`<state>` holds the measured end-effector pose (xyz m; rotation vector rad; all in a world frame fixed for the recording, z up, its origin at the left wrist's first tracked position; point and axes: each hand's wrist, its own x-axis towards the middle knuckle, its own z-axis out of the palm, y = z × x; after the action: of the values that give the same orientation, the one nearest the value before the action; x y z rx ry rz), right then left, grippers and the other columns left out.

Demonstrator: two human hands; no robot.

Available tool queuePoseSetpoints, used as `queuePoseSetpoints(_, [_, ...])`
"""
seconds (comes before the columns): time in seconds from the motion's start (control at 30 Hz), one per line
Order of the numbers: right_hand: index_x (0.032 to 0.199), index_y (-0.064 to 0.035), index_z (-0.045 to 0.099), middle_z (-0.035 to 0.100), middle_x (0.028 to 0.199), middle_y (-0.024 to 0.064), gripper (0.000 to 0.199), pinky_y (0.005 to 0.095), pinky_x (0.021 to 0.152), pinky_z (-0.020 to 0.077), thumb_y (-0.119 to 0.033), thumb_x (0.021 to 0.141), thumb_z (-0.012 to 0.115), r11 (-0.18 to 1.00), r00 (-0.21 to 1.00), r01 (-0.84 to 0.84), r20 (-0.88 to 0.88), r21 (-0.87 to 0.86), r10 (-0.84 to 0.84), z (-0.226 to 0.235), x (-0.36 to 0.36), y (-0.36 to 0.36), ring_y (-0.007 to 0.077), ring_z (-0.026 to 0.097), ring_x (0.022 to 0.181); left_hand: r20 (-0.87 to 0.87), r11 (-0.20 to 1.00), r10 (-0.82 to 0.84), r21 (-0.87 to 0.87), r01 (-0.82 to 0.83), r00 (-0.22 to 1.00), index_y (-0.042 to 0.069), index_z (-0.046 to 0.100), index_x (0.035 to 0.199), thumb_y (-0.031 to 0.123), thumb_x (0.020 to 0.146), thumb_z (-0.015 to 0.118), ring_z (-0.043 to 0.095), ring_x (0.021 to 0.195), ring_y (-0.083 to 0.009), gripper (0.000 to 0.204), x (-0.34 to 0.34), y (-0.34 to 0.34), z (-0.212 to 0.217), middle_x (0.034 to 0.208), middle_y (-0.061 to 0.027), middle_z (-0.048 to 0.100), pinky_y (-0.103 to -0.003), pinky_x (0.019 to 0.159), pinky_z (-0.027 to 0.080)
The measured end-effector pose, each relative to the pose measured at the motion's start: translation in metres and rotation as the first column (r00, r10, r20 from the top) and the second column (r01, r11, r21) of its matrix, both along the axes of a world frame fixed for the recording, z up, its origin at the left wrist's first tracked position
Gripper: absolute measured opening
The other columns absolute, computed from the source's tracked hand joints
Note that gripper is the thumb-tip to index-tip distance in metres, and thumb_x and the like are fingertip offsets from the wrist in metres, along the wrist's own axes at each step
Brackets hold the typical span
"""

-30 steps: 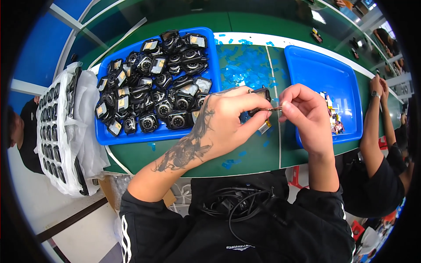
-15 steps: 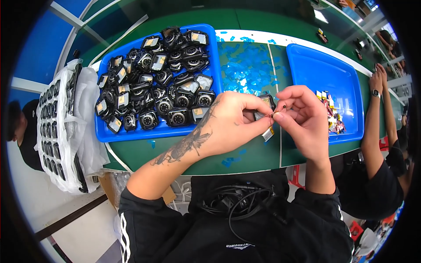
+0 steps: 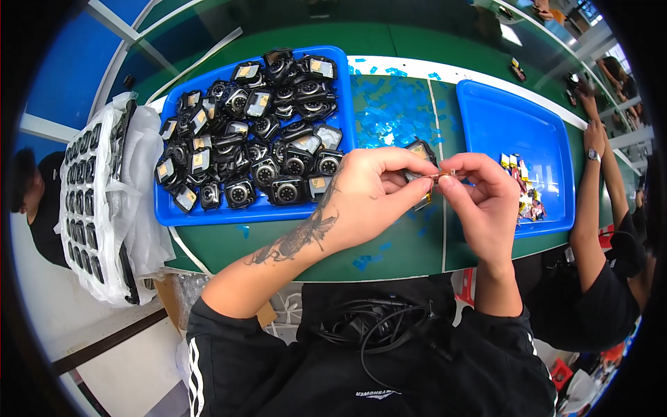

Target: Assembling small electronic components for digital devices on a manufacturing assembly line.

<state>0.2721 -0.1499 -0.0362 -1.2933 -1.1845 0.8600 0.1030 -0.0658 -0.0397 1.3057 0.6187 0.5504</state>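
My left hand (image 3: pixel 375 194) grips a small black camera module (image 3: pixel 421 151) above the green table (image 3: pixel 229 243); only its top edge and a lower corner show past the fingers. My right hand (image 3: pixel 483 198) meets it from the right and pinches a thin orange-brown strip (image 3: pixel 443 174) on the module between thumb and forefinger. Both hands hover between two blue trays. The left blue tray (image 3: pixel 208 217) is heaped with several black camera modules (image 3: pixel 267 149).
The right blue tray (image 3: pixel 511 121) holds a small pile of coloured scraps (image 3: pixel 522 187). Blue film bits (image 3: pixel 392 111) litter the table between trays. Stacked white trays in plastic wrap (image 3: pixel 104 201) stand at far left. Another person's arm (image 3: pixel 590 208) reaches along the right side.
Both hands have stayed together over the same spot, with the fingers shifting slightly on the module and the strip. The neighbouring person's arm moved a little.
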Motion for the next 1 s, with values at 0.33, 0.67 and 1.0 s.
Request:
queuePoseSetpoints(0.33, [0.102, 0.0048, 0.061, 0.066, 0.092, 0.0084, 0.022, 0.0214, 0.072, 0.0535, 0.006, 0.082, 0.07, 0.997, 0.995, 0.069, -0.069, 0.036, -0.066, 0.0, -0.004, 0.008, 0.0112, 0.065, 0.081, 0.058, 0.999, -0.011, 0.045, 0.008, 0.998, -0.006, 0.059, 0.121, -0.005, 0.089, 0.06, 0.065, 0.101, -0.0147, 0.031, 0.001, -0.001, 0.001, 0.117, -0.0127, 0.064, -0.026, 0.089, 0.054])
queuePoseSetpoints(0.67, [0.097, 0.002, 0.061, 0.062, 0.091, 0.0047, 0.019, 0.0204, 0.067, 0.0523, 0.005, 0.081, 0.071, 0.983, 0.986, 0.15, 0.056, 0.103, -0.156, -0.006, -0.012, 0.007, 0.0082, 0.06, 0.08, 0.156, 0.997, 0.061, 0.031, -0.066, 0.986, 0.007, 0.041, 0.137, -0.008, 0.089, 0.054, 0.064, 0.091, -0.0101, 0.052, 0.005, -0.007, 0.005, 0.105, -0.0123, 0.065, -0.024, 0.078, 0.054])
queuePoseSetpoints(1.0, [0.121, -0.0017, 0.052, 0.055, 0.091, 0.0013, 0.043, 0.0204, 0.069, 0.0537, 0.005, 0.082, 0.067, 0.997, 0.998, 0.045, -0.039, -0.058, -0.047, 0.005, -0.014, 0.012, 0.0066, 0.057, 0.081, 0.241, 0.997, 0.079, -0.024, -0.076, 0.967, 0.004, 0.032, 0.135, -0.008, 0.091, 0.051, 0.064, 0.105, -0.018, 0.05, 0.004, -0.011, 0.0, 0.114, -0.0174, 0.063, -0.028, 0.09, 0.052])
